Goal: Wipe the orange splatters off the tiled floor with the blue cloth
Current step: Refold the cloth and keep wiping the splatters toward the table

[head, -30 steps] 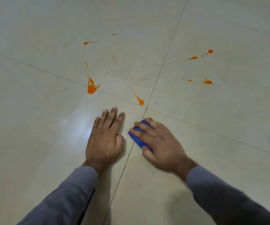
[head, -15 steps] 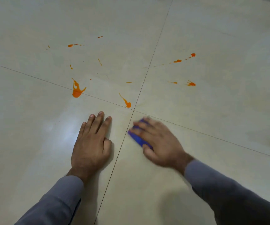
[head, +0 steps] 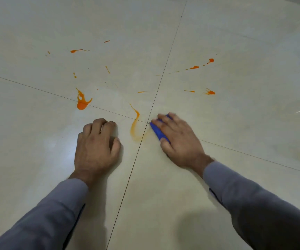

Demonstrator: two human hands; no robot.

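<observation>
Right hand [head: 177, 139] laid flat with straight fingers over a folded blue cloth [head: 156, 131], pressing it onto the glossy cream tiled floor [head: 253, 42] just right of the crossing of the thin dark grout lines [head: 146, 123]; only the cloth's left edge visible past the fingers. Left hand [head: 96, 147] at 9 o'clock from the cloth, resting on the floor with fingers curled under at the knuckles, holding nothing. Between the two hands, a pale orange smear [head: 135, 127] curving across the grout line, touching neither hand. At 11 o'clock from the left hand, a large orange splatter [head: 82, 102] sitting on the grout line. At 1 o'clock from the cloth, well apart, smaller orange splashes [head: 209, 92], with more drops [head: 194, 67] beyond. At 12 o'clock, far off, thin orange streaks [head: 75, 50]. Grey long sleeves [head: 253, 204] covering both forearms.
</observation>
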